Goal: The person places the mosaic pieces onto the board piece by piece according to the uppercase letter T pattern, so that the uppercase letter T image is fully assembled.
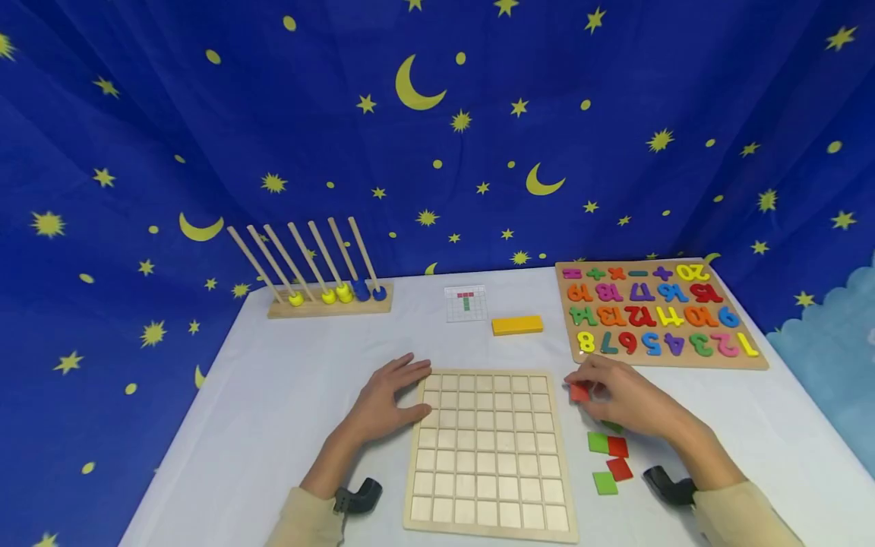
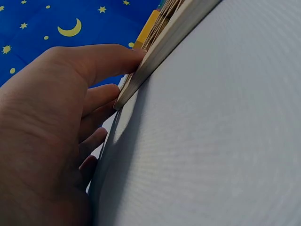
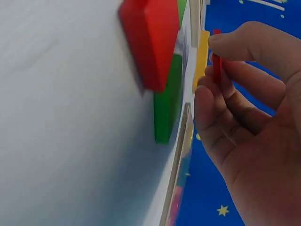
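A wooden grid board (image 1: pixel 485 456) with rows of square recesses lies on the table. At its upper left edge rests my left hand (image 1: pixel 391 399), fingers extended, with the thumb on the rim in the left wrist view. My right hand (image 1: pixel 625 395) pinches a red square tile (image 1: pixel 579 392) between thumb and fingers, to the right of the board. The right wrist view shows this red tile (image 3: pixel 217 56) edge-on. Below that hand lie green tiles (image 1: pixel 604 483) and red tiles (image 1: pixel 619 469); another green tile (image 1: pixel 613 427) is partly hidden under the hand.
A number puzzle board (image 1: pixel 663 315) lies at the back right. A yellow-orange box (image 1: pixel 517 326) and a small pattern card (image 1: pixel 465 304) with a red and green T shape lie behind the grid board. A peg stand (image 1: pixel 331 305) with beads stands back left, before a blue curtain (image 1: pixel 478 137).
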`<state>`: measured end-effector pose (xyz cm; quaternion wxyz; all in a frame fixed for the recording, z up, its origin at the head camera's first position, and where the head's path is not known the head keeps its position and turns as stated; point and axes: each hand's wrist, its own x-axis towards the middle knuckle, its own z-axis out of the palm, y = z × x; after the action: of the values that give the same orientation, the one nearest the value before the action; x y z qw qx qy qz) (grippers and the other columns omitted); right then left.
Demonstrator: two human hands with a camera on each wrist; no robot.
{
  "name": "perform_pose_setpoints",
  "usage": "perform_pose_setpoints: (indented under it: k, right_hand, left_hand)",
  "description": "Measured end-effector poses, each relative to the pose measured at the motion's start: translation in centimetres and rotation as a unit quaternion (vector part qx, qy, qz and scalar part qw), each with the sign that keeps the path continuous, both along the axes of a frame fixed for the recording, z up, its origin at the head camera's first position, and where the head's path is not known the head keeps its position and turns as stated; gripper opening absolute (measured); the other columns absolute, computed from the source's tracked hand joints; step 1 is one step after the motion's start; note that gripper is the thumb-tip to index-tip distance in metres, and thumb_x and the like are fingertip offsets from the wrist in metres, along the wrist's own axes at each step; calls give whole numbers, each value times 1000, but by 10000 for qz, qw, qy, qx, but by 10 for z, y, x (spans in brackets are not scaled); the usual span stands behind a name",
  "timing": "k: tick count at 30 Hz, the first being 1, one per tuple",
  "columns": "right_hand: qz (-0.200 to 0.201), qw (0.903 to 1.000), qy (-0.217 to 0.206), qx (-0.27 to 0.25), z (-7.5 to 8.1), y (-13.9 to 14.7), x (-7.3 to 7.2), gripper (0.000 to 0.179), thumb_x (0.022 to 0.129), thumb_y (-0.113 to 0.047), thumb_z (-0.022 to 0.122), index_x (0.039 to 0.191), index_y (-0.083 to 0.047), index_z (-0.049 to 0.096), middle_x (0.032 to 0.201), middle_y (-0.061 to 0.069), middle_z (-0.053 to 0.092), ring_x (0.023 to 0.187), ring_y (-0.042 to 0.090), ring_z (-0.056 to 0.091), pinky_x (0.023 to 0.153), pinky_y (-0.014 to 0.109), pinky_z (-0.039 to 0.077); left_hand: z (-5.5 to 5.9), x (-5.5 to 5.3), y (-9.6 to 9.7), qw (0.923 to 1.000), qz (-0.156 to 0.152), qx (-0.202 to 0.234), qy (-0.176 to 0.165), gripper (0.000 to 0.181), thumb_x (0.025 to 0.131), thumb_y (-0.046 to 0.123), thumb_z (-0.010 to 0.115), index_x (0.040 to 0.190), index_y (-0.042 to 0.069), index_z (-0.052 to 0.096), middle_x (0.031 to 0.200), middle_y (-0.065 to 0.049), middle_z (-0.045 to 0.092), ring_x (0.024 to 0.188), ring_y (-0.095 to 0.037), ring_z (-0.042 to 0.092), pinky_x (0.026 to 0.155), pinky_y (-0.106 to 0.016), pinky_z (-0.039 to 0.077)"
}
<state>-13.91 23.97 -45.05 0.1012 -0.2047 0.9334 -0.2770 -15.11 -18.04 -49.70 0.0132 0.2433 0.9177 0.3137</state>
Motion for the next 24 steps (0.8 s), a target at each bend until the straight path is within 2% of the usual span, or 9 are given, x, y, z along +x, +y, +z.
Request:
perform_pose_setpoints:
  k: [7,14,19,24]
  right_hand:
    - [147,9997,85,-170,0,-11,-3,34,80,-20,77,114,-21,71,100,-12,58,88,13,50,75,33,47]
    - [469,9981,280,-290,0,-25,-3,32,81,-21,77,112,-19,71,98,-15,58,86,11,52,74,29,48]
    - [612,9973,331,-223,2,-33,-3,32,81,-25,77,112,-19,71,98,-17,58,89,7,52,78,30,49]
    - [744,9966,146,-315,5,-42,-5,32,82,-26,77,113,-21,71,99,-18,59,91,4,54,83,31,50]
  left_hand:
    - [3,-1,2,9998,-86,132,141,64,81,44,75,137,20,56,142,8,48,138,-22,30,109,-54,24]
    - [5,-1,2,9998,38,167,-39,64,79,44,76,135,22,57,139,11,49,137,-18,31,110,-51,24]
    - [4,0,3,9998,94,146,-102,64,79,45,76,136,24,56,139,12,49,137,-16,31,110,-51,24]
    - [4,1,3,9996,123,242,-51,64,79,45,76,135,23,57,139,11,50,137,-18,32,109,-53,25]
